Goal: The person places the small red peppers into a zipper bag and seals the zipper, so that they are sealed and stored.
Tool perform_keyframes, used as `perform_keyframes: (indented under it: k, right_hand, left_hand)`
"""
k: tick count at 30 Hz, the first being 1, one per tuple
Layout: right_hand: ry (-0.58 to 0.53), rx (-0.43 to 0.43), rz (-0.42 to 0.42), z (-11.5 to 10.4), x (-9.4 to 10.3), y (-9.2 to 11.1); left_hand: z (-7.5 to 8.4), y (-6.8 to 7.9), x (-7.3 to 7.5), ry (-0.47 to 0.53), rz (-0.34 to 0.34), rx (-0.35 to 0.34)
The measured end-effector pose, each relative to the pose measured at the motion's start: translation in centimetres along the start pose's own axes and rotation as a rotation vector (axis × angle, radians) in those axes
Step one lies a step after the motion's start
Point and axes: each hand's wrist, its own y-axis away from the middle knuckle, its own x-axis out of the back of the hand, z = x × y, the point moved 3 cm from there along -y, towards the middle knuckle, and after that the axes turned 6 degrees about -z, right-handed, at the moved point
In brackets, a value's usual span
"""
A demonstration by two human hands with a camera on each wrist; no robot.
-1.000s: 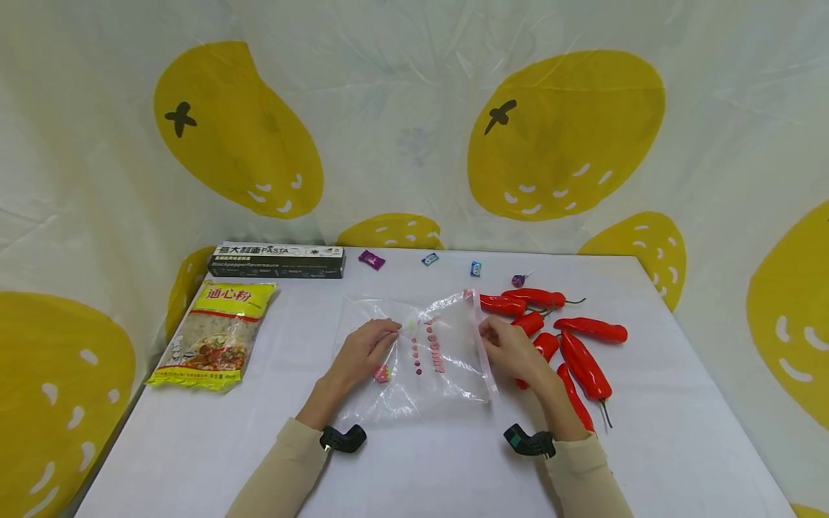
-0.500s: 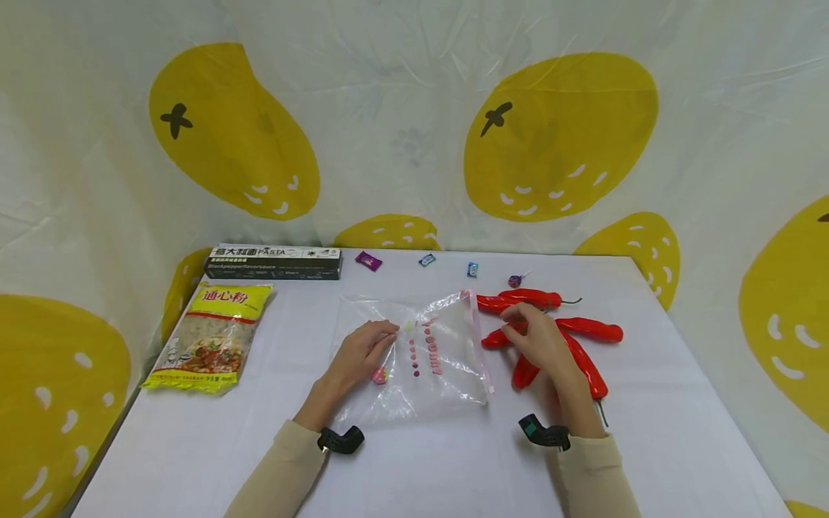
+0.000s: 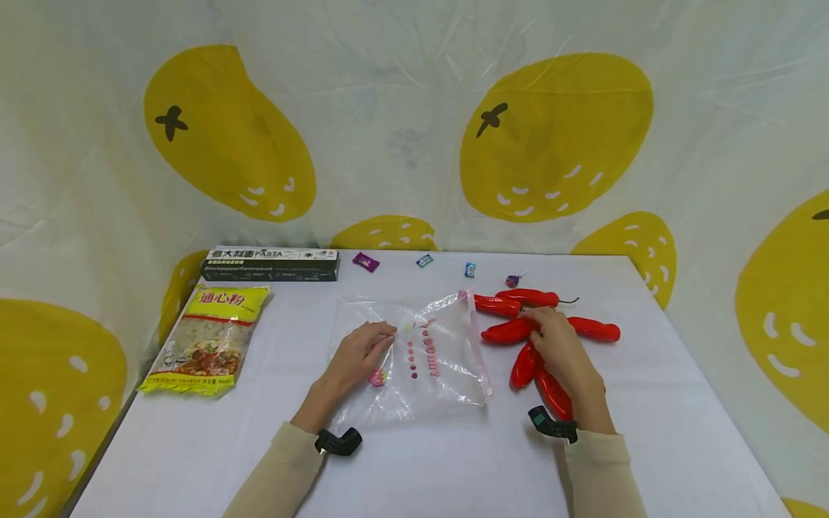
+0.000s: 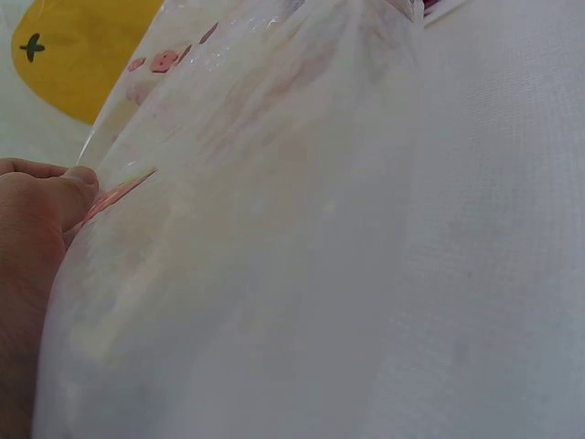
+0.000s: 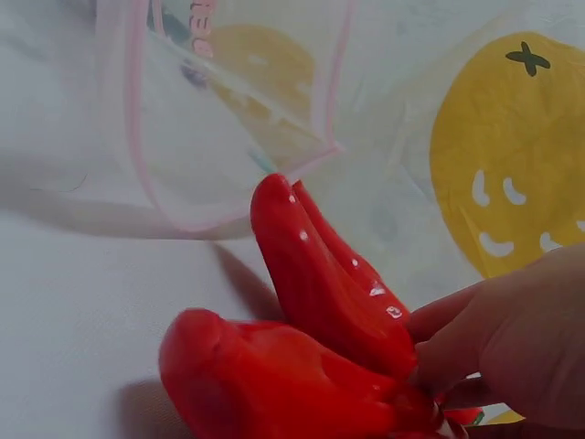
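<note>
A clear zip bag (image 3: 395,403) with small red and pink prints lies across the middle of the table. My left hand (image 3: 358,356) pinches its upper film between thumb and fingers; the left wrist view shows the film (image 4: 247,238) raised. The bag's pink-edged mouth (image 5: 135,101) stands open towards the peppers in the right wrist view. My right hand (image 3: 562,345) is over the pile of red chili peppers, its fingers curled at the stem end of one pepper (image 3: 506,332). More peppers (image 3: 527,367) lie beneath and around this hand, partly hidden by it.
At the left lie a yellow pasta bag (image 3: 214,338) and a black-and-white pasta box (image 3: 272,266). Along the back edge sit a purple-wrapped candy (image 3: 365,262), two small blue-green candies (image 3: 424,260) and a lollipop (image 3: 513,280). A fruit-printed curtain (image 3: 388,144) hangs behind.
My right hand has let go of the bag's pink edge and moved right onto the peppers, its fingers closing at one pepper's stem end. My left hand stays on the bag.
</note>
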Motion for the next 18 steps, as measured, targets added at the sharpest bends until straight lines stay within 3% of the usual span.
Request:
perform_keyframes:
  k: [11, 18]
  right_hand:
    - [0.163, 0.021, -0.027, 0.47, -0.67, -0.95]
    - [0.118, 0.001, -0.023, 0.12, -0.09, -0.47]
  left_hand:
    - [-0.1, 0.07, -0.06, 0.013, -0.018, 0.036]
    - [-0.05, 0.11, -0.02, 0.008, -0.014, 0.03]
